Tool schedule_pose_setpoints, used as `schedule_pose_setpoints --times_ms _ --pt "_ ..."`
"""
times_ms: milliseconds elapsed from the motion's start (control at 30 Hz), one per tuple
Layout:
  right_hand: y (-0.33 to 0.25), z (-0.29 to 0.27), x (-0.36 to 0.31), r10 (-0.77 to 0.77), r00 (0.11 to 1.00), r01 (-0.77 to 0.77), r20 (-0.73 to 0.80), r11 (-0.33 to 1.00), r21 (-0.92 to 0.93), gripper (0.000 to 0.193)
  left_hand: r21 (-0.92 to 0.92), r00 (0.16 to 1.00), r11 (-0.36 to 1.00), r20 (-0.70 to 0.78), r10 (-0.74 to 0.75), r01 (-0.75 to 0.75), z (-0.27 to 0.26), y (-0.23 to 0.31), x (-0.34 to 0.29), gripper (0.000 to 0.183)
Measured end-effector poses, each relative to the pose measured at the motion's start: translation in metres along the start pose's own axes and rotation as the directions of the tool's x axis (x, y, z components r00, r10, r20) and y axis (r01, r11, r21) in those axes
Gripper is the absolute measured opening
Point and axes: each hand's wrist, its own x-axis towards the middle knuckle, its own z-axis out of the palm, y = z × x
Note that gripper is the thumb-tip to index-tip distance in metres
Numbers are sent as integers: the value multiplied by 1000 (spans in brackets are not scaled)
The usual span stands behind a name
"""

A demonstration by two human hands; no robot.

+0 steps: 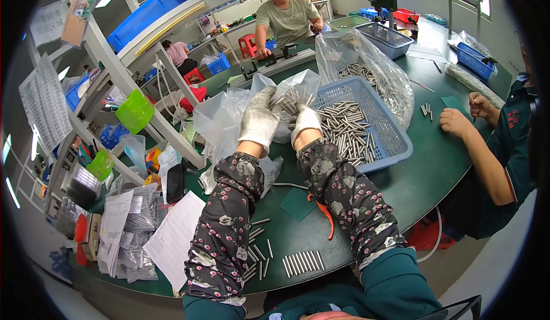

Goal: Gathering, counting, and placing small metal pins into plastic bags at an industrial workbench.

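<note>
Both my hands wear white gloves with grey, soiled fingers. In the middle of the view they meet over a clear plastic bag. My left hand is closed, with steel pins at its fingertips. My right hand curls around several steel pins, whose ends stick out between the fingers. Partly hidden behind the hands is the bag's mouth. Just right of my right hand stands a blue perforated basket with a heap of loose steel pins in it.
A larger clear bag of pins lies behind the basket. Near me are a row of pins, scattered pins, and an orange-handled tool. Papers and a phone lie left. A co-worker's hands are at right.
</note>
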Motion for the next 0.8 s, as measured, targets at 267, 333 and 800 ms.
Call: schedule_pose_setpoints --times_ms 267,333,800 --pt "-6 -1 -30 17 994 -17 110 1000 -5 11 -261 999 965 -7 -40 36 -28 10 -28 43" --pt "-7 0 -41 16 992 -18 122 1000 14 10 -304 994 947 1 -107 102 -34 15 -34 45" --pt "24 -37 -125 -60 890 176 452 960 -220 25 -315 991 943 -43 -124 105 -108 29 -85 26"
